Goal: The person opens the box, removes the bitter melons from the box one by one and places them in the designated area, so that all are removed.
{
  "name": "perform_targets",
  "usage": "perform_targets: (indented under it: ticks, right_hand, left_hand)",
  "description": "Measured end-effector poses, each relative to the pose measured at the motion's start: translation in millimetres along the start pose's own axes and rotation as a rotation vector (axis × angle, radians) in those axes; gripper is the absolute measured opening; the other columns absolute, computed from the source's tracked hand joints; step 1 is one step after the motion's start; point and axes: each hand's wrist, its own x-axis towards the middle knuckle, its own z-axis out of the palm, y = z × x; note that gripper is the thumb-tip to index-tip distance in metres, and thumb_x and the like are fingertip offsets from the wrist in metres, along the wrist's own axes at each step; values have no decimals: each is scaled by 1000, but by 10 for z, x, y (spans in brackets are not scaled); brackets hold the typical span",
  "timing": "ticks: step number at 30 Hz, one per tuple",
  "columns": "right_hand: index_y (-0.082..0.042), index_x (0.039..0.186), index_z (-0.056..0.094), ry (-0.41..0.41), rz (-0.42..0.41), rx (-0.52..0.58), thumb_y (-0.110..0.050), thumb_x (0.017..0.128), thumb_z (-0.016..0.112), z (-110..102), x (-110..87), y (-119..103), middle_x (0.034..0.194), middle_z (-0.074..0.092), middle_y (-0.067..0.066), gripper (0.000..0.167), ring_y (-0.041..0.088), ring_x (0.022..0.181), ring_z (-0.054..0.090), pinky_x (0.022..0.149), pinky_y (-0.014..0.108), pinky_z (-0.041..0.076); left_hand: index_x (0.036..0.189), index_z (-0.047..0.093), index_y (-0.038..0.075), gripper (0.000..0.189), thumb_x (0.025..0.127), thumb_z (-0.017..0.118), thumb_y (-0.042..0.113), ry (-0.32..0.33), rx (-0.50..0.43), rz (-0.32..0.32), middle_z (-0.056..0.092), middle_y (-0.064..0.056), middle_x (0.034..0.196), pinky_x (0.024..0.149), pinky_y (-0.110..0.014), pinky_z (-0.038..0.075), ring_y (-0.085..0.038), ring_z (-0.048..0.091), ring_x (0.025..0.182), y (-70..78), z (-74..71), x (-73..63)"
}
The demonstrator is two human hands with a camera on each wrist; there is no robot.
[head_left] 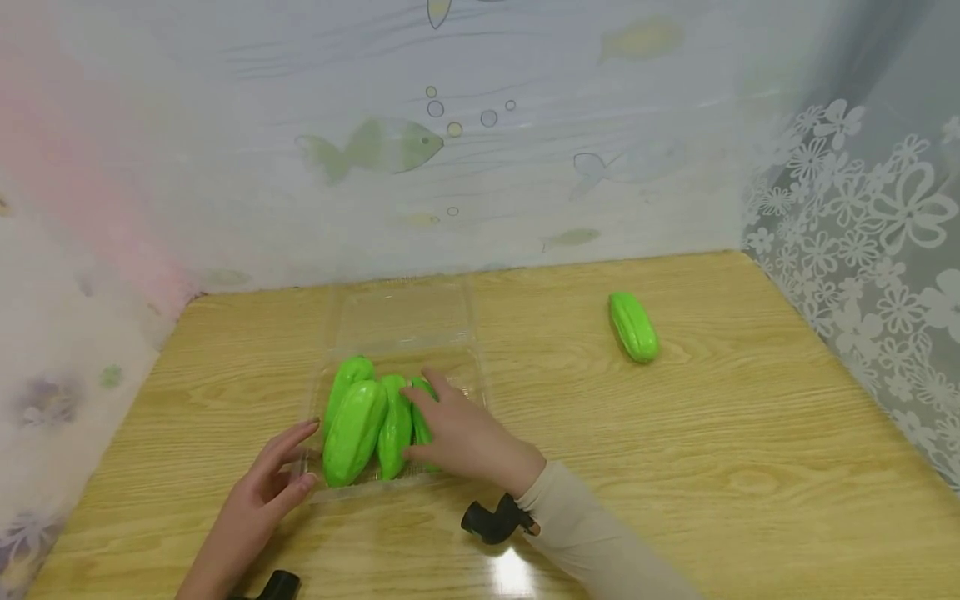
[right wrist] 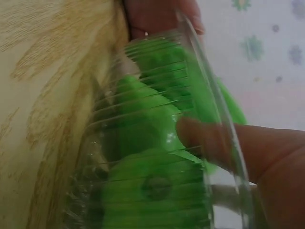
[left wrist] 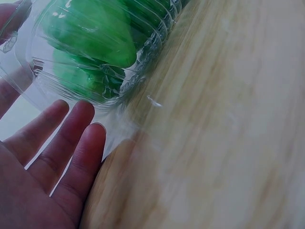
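Observation:
A clear plastic clamshell box point(head_left: 450, 358) lies on the table with its lid folded back. Several bright green, ridged, gourd-like vegetables point(head_left: 352, 433) sit side by side in it. My right hand point(head_left: 468, 433) reaches over the box's right side, fingers spread above the rightmost green vegetable point(head_left: 420, 425), which it partly hides. In the right wrist view, the thumb point(right wrist: 200, 136) comes over the box wall against a green vegetable point(right wrist: 143, 124). At the box's left wall, my left hand point(head_left: 266, 483) has its fingers extended and apart. The left wrist view shows these fingers point(left wrist: 71, 148) just beside the wall.
One more green vegetable point(head_left: 633, 327) lies alone on the right part of the wooden table point(head_left: 712, 433). Black wrist-worn pieces point(head_left: 495, 518) show near the hands. A fish-patterned curtain point(head_left: 510, 183) hangs along the back edge, and flowered sheeting point(head_left: 885, 225) borders the right side.

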Motion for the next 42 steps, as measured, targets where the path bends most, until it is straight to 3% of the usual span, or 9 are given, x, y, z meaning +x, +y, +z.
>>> perform_targets:
  ticks: [5,11,17,20,24,27,29,33,42]
  right_hand:
    - [-19,141,28,-20,22,-74,-47,78,62,46,-5,-5,146,14,14,77,32,125,31,94,41,37]
    - [-22,142,25,-41,36,-133,-46,77,64,86,2,-18,147,13,14,80,32,126,30,81,41,45]
    - [-15,143,21,-17,46,-128,-34,76,63,88,4,-12,143,21,21,81,33,112,47,70,38,49]
    - [-10,142,22,9,38,-119,-33,81,55,96,6,-11,139,28,24,73,33,109,50,75,39,48]
    - [-6,140,24,20,33,-77,-37,87,47,87,16,-7,138,33,19,65,34,119,40,91,43,39]
    - [-6,131,36,34,13,-8,-36,86,50,58,27,9,126,45,9,57,23,111,47,88,35,42]
    - [-9,118,43,46,-6,41,-35,84,54,33,32,24,108,51,1,44,14,96,51,77,28,45]
    - [-16,97,45,62,-24,91,-33,82,57,-23,32,37,83,48,-5,26,9,74,48,58,23,42]
    - [-20,83,46,111,-25,85,-24,79,62,-130,50,113,70,46,-6,16,8,61,43,49,20,39]
  left_hand:
    - [138,34,19,53,90,54,10,-8,-20,-9,31,3,138,76,-20,46,-9,44,108,19,-1,4]
    - [138,33,20,53,90,54,11,-11,-12,-24,30,3,139,76,-19,45,-7,43,109,33,-3,0]
    - [139,33,22,53,91,53,14,-17,-7,-54,29,4,140,76,-20,45,-7,43,109,53,5,-1]
    - [139,32,23,53,91,53,14,-16,-7,-66,29,4,139,76,-21,46,-7,43,109,59,10,-3]
    - [139,32,23,54,90,53,13,-17,-19,-52,29,4,139,76,-21,46,-8,44,109,50,10,-2]
    - [138,33,23,53,90,54,13,-17,-8,-35,30,3,139,76,-20,46,-7,44,109,40,15,-2]
    - [138,33,24,53,90,54,13,-16,-2,-36,30,4,138,76,-20,45,-6,44,109,34,19,-2]
    - [138,33,23,53,90,53,12,-13,-7,-27,30,4,138,76,-20,45,-6,44,109,32,19,-3]
    - [138,34,20,53,90,54,10,-11,-2,-6,31,4,138,76,-19,45,-10,45,109,14,12,1]
